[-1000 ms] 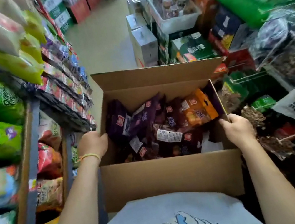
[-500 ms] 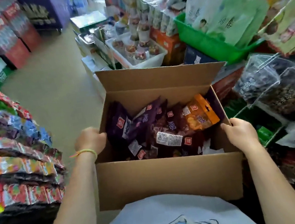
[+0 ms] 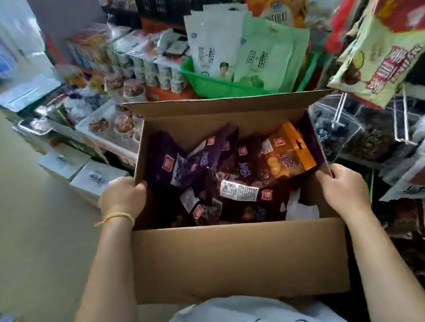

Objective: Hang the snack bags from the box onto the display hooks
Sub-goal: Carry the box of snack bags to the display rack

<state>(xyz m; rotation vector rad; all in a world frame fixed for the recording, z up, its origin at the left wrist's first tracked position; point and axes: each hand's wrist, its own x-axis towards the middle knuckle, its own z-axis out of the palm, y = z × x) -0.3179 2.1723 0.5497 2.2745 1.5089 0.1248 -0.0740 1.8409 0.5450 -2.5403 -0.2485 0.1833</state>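
Observation:
An open cardboard box (image 3: 238, 255) is held against my chest. My left hand (image 3: 123, 196) grips its left wall and my right hand (image 3: 346, 189) grips its right wall. Inside lie several snack bags: dark purple bags (image 3: 191, 161), dark red bags (image 3: 238, 184) and one orange bag (image 3: 286, 154) leaning at the right. White wire display hooks (image 3: 401, 118) stick out from the rack on the right, just beyond the box's right wall, with bags of dark snacks behind them.
A green basket (image 3: 210, 85) of white and green pouches stands behind the box. A red and green bag (image 3: 386, 27) hangs at the upper right. White cartons (image 3: 90, 175) and trays of cups sit on the floor at left, beside the beige aisle floor (image 3: 16, 207).
I have turned to the right with the box in both hands. The shelves on the left have slid out of view and the hook rack on the right has come closer.

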